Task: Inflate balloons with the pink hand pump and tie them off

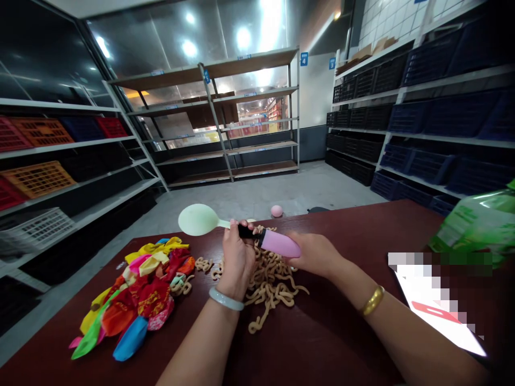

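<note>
A pale green balloon [199,220], partly inflated, points left, its neck at a black nozzle piece [246,232]. My left hand [237,254] is closed around the balloon's neck and the black piece. My right hand [311,252] grips the far end of a pink cylinder [280,243], which joins the black piece. Beneath and between the hands lies a pile of tan curly strands [273,295]. Left of them rests a heap of colourful flat balloons [139,289], red, yellow, blue and green.
The dark red table [322,343] carries a green bag [475,222] and a white, partly pixelated item [438,311] at the right. A pink ball [277,210] shows beyond the far edge. Shelves [257,96] stand behind, with crates [40,179] at both sides.
</note>
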Motion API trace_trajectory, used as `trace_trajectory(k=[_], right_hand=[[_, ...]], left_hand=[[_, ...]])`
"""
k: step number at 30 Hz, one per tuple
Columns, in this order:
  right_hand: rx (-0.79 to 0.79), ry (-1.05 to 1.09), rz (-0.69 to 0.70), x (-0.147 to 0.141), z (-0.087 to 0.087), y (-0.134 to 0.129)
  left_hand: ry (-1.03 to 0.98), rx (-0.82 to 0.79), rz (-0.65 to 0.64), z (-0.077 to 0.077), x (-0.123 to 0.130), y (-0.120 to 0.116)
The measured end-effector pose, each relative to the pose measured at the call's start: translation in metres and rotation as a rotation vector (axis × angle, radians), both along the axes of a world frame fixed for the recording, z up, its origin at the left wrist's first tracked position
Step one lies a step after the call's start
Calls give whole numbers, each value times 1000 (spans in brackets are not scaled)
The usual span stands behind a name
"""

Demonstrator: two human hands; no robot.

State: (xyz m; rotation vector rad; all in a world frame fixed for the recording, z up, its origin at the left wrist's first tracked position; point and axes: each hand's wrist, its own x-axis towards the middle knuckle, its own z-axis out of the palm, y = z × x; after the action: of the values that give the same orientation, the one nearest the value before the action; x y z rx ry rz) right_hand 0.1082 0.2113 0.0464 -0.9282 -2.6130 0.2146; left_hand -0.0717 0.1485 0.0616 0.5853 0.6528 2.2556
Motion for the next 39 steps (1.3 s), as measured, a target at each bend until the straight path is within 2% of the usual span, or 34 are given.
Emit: trace_trajectory(k=[3, 7, 11, 13, 16, 24, 28, 32, 39], right_hand=[[-16, -3, 14, 3, 1, 5], [7, -76, 9, 12, 1, 18], [67, -169, -97, 16, -3, 26], [101, -183, -156, 15, -4, 26], [133, -177, -195, 12, -1, 21], [143, -96, -162, -4, 6, -7], [138, -39, -141, -11, 5, -15], [106, -15, -98, -15, -1, -12], [151, -65, -118, -1, -3, 11]], left_hand=[[-1, 8, 59, 7, -20, -4], [-3, 19, 217, 15, -55, -10], [25, 41, 343, 19, -72, -12], [33, 56, 352, 19, -67, -11], [42, 70, 321, 15, -45, -8], [42, 22, 179, 1, 23, -4], [79, 28, 175, 4, 31, -7], [95, 6, 209, 13, 10, -9], [39, 9, 357, 31, -60, -16]])
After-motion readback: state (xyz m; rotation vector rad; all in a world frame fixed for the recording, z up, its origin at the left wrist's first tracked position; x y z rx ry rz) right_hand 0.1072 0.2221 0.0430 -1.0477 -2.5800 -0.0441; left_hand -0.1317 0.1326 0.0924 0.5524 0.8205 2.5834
